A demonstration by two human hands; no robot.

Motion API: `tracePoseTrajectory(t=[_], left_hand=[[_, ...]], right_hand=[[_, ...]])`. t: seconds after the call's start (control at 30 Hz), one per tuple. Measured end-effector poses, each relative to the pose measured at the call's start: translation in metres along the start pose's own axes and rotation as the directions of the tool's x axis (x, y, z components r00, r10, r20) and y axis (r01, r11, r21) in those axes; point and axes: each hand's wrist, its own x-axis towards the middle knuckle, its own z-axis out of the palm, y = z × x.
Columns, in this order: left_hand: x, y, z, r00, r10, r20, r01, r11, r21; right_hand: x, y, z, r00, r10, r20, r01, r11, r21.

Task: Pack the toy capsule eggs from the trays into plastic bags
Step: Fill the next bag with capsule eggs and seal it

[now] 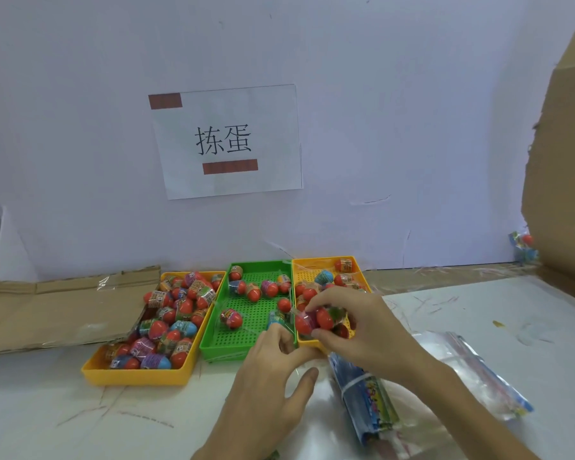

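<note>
R hand [362, 323] curls round a bunch of eggs [316, 318] over the near end of the right yellow tray [329, 260]. They seem to sit inside a clear bag [295, 314], but the film is faint. L hand [269, 380] is just below, fingertips curled in & prob. pinching the bag's edge, thumb spread wide. More eggs lie loose in the green tray [213, 350] & heaped in the left yellow tray [140, 375]. A bundle of spare bags [369, 396] lies on the counter [80, 419] under the R wrist.

Step in hand, I judge: getting this batch settled in the bag. To do it well:
- L hand holds the mouth wide & steady, R feeds the eggs in, not all at once.
- Work low over the tray, so a dropped egg lands in it & doesn't roll off the counter.
- Eggs look smooth & round, so cup them, don't squeeze, or they'll pop out sideways.
- Film looks thin, so don't tug hard at the edge.
</note>
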Motion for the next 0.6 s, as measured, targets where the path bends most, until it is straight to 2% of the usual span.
tracePoseTrajectory(t=[0.23,0.6], left_hand=[[0.0001,-0.0024,0.0009,0.999,-0.008,0.039,0.006,0.999,0.041],[0.0004,-0.0035,0.0012,0.990,-0.041,0.134,0.028,0.995,0.093]], right_hand=[[-0.0019,-0.0013,-0.0015,0.996,0.009,0.092,-0.002,0.998,-0.069],[-0.0029,-0.0002,-0.0010,0.981,0.058,0.184,-0.048,0.997,-0.058]])
